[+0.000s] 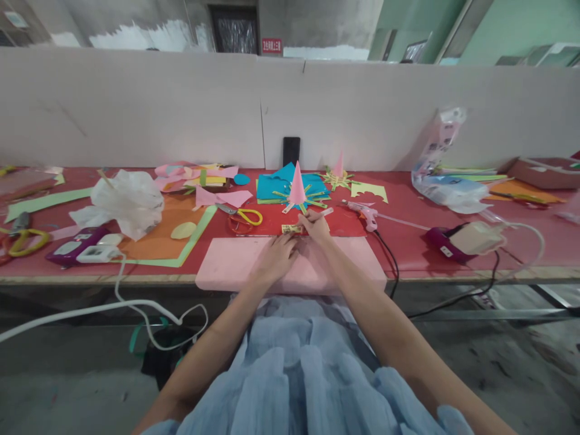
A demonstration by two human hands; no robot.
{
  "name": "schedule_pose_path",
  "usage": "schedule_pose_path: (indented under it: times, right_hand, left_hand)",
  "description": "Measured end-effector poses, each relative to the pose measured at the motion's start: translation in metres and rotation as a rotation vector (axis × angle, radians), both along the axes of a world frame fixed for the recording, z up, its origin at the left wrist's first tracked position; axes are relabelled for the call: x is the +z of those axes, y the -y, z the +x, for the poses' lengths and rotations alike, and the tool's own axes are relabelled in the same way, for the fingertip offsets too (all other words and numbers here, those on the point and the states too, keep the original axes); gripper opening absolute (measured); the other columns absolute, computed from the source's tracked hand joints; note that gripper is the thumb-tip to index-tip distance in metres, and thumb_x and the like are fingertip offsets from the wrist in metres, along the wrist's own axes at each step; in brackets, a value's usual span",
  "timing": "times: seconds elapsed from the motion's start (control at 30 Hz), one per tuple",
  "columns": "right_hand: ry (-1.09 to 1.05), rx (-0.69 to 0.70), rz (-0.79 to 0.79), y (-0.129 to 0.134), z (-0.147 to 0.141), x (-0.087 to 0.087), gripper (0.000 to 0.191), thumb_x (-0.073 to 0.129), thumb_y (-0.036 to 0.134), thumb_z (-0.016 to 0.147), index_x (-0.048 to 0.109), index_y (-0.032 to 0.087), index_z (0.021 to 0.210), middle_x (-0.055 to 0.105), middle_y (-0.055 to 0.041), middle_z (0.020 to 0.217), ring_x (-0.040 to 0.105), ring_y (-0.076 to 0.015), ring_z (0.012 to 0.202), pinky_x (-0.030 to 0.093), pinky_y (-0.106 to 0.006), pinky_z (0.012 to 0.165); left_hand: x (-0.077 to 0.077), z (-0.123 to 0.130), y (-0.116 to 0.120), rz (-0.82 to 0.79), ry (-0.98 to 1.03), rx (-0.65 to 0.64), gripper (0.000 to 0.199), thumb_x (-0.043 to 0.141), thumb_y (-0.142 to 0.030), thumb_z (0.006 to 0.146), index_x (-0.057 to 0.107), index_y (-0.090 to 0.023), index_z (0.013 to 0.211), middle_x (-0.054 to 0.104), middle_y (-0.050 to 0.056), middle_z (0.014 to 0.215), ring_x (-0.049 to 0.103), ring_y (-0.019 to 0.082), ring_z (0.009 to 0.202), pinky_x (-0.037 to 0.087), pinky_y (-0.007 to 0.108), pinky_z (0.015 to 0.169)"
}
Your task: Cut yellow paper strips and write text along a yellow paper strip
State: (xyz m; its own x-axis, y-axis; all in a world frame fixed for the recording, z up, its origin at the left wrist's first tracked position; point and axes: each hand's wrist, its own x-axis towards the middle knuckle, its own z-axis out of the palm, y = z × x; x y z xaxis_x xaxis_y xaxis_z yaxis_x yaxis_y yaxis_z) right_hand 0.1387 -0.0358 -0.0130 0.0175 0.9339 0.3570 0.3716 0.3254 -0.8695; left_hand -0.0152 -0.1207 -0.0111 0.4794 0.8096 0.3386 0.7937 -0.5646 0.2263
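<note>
My right hand (pixel 316 226) is closed round a pale pen (pixel 327 212), its tip end down by a small yellow paper piece (pixel 290 229) with dark marks. My left hand (pixel 281 252) rests flat with fingers stretched at the near edge of that paper. Both hands are over the pink pad (pixel 231 260) and the red sheet behind it. Just beyond them stands a pink paper cone (pixel 297 186) with green and yellow strips fanned round its base. A similar pink cone (pixel 339 166) stands farther back to the right.
Yellow-handled scissors (pixel 247 215) lie left of my hands, a pink glue gun (pixel 365 211) with a black cord to the right. Blue paper (pixel 272 186) lies behind. Purple power strips (pixel 75 248) with cables, a crumpled white bag (pixel 129 202) and a phone (pixel 291 151) are around.
</note>
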Motion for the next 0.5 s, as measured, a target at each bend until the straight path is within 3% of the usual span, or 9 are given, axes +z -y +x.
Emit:
schedule_pose_path:
  times: [0.5]
  right_hand:
    - [0.141, -0.032, -0.031, -0.003, -0.0009, -0.0052, 0.026, 0.05, 0.041, 0.079, 0.046, 0.023, 0.061, 0.061, 0.0031, 0.052, 0.06, -0.0144, 0.055, 0.043, -0.022, 0.051]
  left_hand:
    - [0.0018, 0.0, 0.0011, -0.01, 0.002, 0.001, 0.034, 0.04, -0.024, 0.09, 0.053, -0.017, 0.12, 0.052, 0.01, 0.132, 0.043, 0.021, 0.126, 0.031, 0.04, 0.108]
